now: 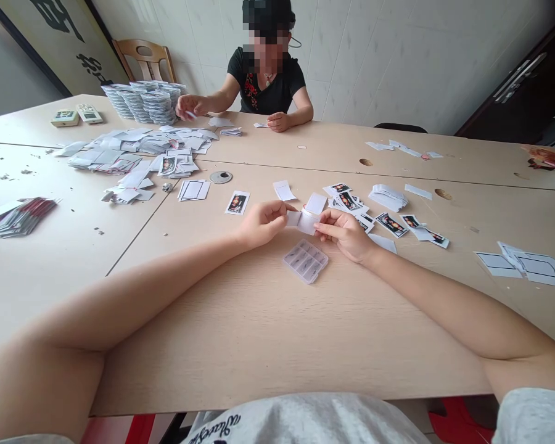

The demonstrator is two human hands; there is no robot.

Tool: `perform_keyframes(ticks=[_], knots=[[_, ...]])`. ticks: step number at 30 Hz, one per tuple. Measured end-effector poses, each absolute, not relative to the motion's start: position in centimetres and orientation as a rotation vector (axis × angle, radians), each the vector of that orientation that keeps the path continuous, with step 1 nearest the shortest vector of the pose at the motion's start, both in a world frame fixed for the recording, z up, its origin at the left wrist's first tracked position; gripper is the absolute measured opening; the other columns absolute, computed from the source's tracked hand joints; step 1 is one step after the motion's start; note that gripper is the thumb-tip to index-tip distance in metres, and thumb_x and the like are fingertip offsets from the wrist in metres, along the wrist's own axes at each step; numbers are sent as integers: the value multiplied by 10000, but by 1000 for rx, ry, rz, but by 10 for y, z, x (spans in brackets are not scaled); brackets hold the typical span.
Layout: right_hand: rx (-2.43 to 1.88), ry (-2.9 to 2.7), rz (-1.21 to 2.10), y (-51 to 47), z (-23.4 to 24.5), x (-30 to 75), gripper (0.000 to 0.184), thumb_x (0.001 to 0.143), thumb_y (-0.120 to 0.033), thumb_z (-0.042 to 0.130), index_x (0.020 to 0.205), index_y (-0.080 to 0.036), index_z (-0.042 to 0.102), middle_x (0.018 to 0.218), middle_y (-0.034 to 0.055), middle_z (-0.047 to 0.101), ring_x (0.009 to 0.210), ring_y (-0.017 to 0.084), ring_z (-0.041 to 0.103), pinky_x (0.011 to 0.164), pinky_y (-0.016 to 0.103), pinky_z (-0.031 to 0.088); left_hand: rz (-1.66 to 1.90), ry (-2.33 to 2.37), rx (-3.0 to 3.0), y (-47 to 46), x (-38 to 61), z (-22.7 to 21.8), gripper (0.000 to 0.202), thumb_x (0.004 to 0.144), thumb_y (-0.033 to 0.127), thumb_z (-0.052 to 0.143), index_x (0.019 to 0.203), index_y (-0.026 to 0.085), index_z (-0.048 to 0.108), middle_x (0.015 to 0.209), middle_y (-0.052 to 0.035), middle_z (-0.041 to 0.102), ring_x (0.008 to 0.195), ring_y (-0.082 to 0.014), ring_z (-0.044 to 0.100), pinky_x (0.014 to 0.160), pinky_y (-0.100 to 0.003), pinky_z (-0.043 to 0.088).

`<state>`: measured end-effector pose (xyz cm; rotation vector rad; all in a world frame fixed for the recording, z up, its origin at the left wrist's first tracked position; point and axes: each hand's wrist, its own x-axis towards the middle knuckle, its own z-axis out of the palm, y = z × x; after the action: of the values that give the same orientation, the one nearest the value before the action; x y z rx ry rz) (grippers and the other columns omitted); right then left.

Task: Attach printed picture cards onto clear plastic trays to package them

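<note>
My left hand [266, 225] pinches a small white card [293, 218] between thumb and fingers. Close beside it, my right hand [346, 235] grips a white paper piece [308, 222], which seems folded or layered. The two pieces meet or overlap; I cannot tell whether they are joined. Just below the hands lies a clear plastic compartment box [306, 261] with small dark items inside. Printed dark picture cards [346, 200] spread behind my right hand, and a single picture card [237, 202] lies left of my left hand.
Across the table sits a person [271, 80] handling cards near tall stacks of packets [143, 102]. A wide heap of white cards [139, 145] covers the left side. More white-and-black cards [525, 265] lie at right. The table has round holes [443, 193].
</note>
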<state>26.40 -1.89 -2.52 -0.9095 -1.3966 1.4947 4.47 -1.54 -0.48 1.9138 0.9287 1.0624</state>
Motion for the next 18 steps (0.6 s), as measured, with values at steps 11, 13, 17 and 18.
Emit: perform_keyframes(ticks=[11, 13, 17, 18], knots=[[-962, -1270, 1525, -17, -24, 264, 345, 642, -338, 779, 809, -174, 525, 733, 5, 603, 693, 120, 580, 578, 225, 428, 1145, 848, 1337, -5, 47, -5, 146, 702, 239, 579, 625, 152, 491, 737, -10, 607, 800, -146, 608, 867, -346, 504], [-960, -1248, 1527, -16, -24, 263, 352, 636, -334, 784, 809, -174, 523, 730, 3, 606, 689, 118, 582, 571, 220, 423, 1164, 833, 1257, -4, 47, -4, 136, 697, 228, 587, 630, 149, 497, 737, -11, 615, 804, -151, 626, 885, -362, 499], [-959, -1222, 1527, -16, -24, 263, 355, 635, -321, 790, 827, -174, 530, 744, 2, 608, 679, 110, 583, 563, 213, 417, 1171, 817, 1165, -3, 47, -2, 139, 697, 222, 591, 631, 144, 497, 720, -14, 622, 798, -164, 655, 907, -383, 487], [-961, -1225, 1527, -16, -24, 263, 357, 636, -324, 790, 830, -176, 529, 748, 3, 610, 679, 111, 583, 567, 216, 419, 1173, 818, 1150, -2, 46, -2, 141, 692, 220, 593, 628, 142, 495, 709, -12, 616, 794, -167, 659, 908, -384, 487]])
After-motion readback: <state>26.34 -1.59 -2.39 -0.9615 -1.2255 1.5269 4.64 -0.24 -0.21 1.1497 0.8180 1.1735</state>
